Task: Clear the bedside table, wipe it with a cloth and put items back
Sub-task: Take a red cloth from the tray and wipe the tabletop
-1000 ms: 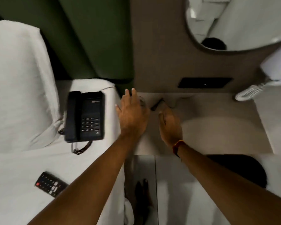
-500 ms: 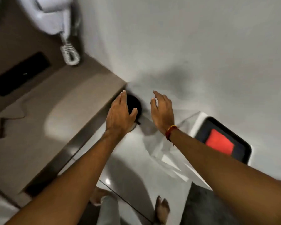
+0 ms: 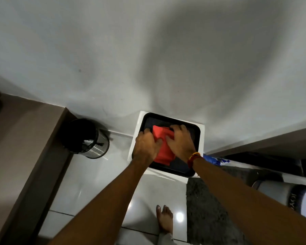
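Note:
A red cloth (image 3: 163, 149) lies in a black tray (image 3: 196, 131) that sits on a white stand (image 3: 140, 121) against the wall. My left hand (image 3: 146, 147) presses on the cloth's left edge, fingers curled onto it. My right hand (image 3: 181, 141), with a red thread band at the wrist, covers the cloth's right side and pinches its upper edge. Both hands touch the cloth, which still rests in the tray. The brown bedside table (image 3: 25, 138) fills the left side; its top is mostly out of frame.
A black and steel waste bin (image 3: 88, 138) stands on the tiled floor between the table and the white stand. A dark mat (image 3: 210, 209) lies at the right, with a blue spray bottle (image 3: 214, 160) beside the stand. My bare foot (image 3: 164, 220) is below.
My view swung right from the bed and table to the tray. Both hands travelled from the table top, past the bin, and came down on the red cloth.

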